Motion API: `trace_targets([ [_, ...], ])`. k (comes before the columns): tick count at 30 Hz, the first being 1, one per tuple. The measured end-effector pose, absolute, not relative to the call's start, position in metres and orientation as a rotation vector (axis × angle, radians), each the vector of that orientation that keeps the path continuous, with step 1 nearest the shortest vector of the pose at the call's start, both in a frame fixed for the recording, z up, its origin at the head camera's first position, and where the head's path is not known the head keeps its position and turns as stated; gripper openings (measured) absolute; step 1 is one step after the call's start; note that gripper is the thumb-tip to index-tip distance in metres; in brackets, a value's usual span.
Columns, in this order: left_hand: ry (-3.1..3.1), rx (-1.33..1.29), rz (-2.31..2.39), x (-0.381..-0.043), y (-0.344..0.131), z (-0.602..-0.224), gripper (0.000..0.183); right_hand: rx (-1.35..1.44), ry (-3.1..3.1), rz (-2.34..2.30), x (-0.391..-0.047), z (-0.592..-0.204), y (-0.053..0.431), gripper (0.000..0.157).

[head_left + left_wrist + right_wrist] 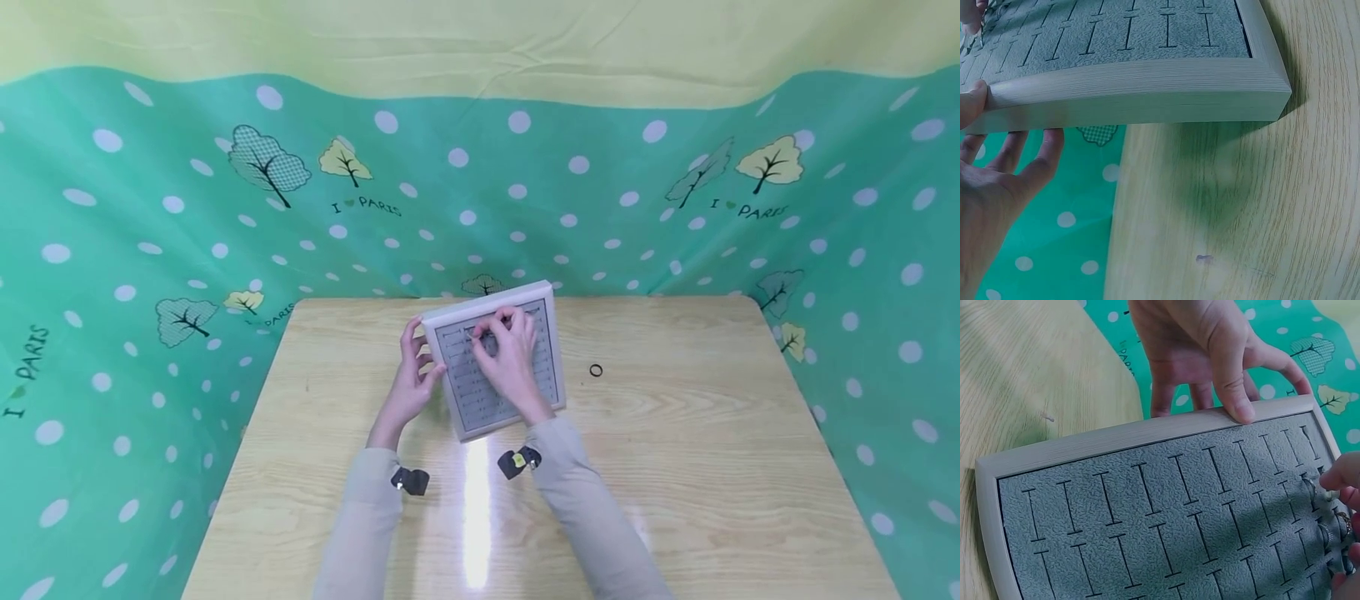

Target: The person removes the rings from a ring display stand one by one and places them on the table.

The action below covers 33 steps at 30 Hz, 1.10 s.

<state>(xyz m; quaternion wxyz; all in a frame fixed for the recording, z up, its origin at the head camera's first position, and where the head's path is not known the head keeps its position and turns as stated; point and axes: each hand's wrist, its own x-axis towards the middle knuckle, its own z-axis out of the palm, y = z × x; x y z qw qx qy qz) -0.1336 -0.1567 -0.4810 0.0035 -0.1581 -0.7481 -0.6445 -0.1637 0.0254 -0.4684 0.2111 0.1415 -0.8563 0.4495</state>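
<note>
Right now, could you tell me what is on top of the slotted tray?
The right hand rests on the tray, fingering small rings at its far slots; the left hand grips its edge. Slots under the right hand are hidden.

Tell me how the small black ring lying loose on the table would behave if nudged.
The black ring lies flat on the glossy wooden table, so it would probably slide easily. It looks thin and light; if tipped onto its edge, it could roll away.

Both hands reach forward: left hand [412,379] clasping, right hand [508,354] fingertips pinching.
</note>
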Motion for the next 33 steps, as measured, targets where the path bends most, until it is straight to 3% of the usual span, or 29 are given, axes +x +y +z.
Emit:
trace_targets([
  [33,-2.359,-0.524,-1.994,-0.135,-0.155,-0.481,0.083,0.487,-2.228,1.534,-0.153,-0.46,0.056,0.012],
])
